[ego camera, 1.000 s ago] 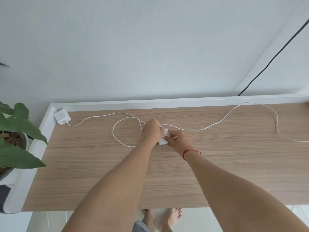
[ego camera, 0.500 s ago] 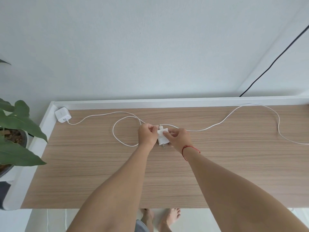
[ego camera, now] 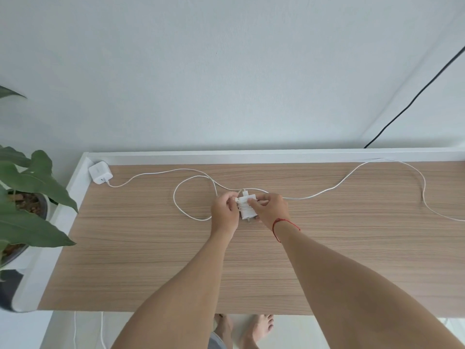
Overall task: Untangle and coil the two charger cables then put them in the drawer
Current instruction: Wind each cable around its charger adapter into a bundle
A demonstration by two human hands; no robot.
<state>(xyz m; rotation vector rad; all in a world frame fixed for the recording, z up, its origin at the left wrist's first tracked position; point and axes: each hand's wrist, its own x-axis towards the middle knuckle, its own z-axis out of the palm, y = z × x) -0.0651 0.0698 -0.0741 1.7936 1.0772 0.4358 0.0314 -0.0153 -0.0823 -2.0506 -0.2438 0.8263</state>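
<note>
- Centre adapter [ego camera: 247, 210]: a white charger block lying on the counter [ego camera: 151, 260] near its middle, between both hands, its sides partly covered by fingers. Thin white lines cross its body; whether they are cable turns cannot be told.
- Right hand [ego camera: 271, 209]: fingers curled over the centre adapter, grasping it. A red string [ego camera: 279, 222] circles the wrist.
- Left hand [ego camera: 224, 213]: fingers curled, pinching a cable strand [ego camera: 236, 199] at the adapter's left edge. Which cable it belongs to is hidden.
- Corner adapter [ego camera: 100, 173]: sits at the far-left corner of the counter, and its cable [ego camera: 151, 174] runs toward the hands.
- Looped cable [ego camera: 176, 197]: lies left of the hands; its ends vanish beneath them.
- Long cable [ego camera: 352, 178]: trails right and is cut off at the frame edge.
- Plant [ego camera: 32, 182]: left of the counter, partly cropped.
</note>
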